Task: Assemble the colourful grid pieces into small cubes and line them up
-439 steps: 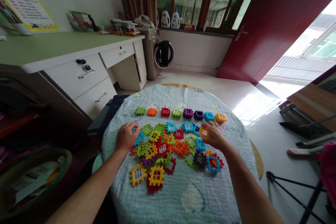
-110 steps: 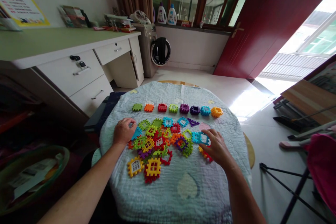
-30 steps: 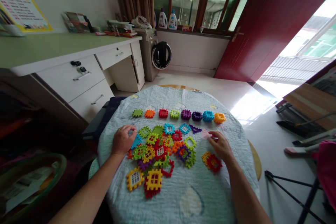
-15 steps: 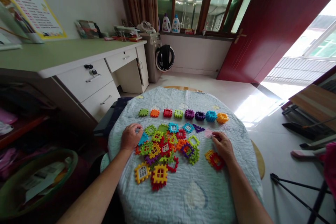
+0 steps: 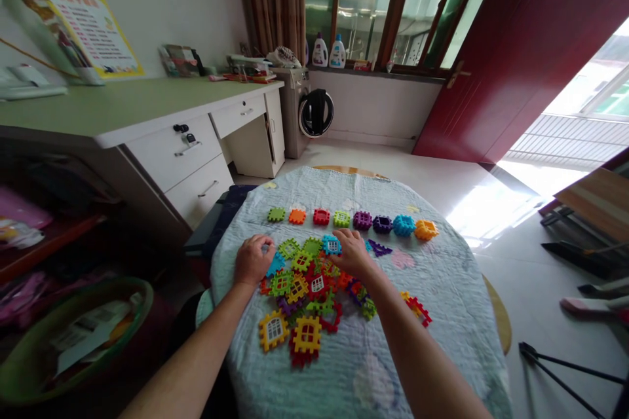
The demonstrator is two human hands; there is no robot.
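One head-worn camera here looks forward and down on the left hand [image 5: 254, 262], right hand [image 5: 352, 253] and bench [image 5: 462, 327] close by, the window [image 5: 364, 6] well beyond.

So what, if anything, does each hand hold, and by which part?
Right hand: at the right edge of the blue window piece; grip cannot be told. Left hand: nothing visibly held.

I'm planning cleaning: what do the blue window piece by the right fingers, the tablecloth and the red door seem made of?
Blue window piece: probably moulded plastic, slightly glossy, given its bright colour and toothed edges. Tablecloth: matte fabric, perhaps cotton, from its crinkles. Red door: perhaps painted wood or metal, satin from its soft sheen.
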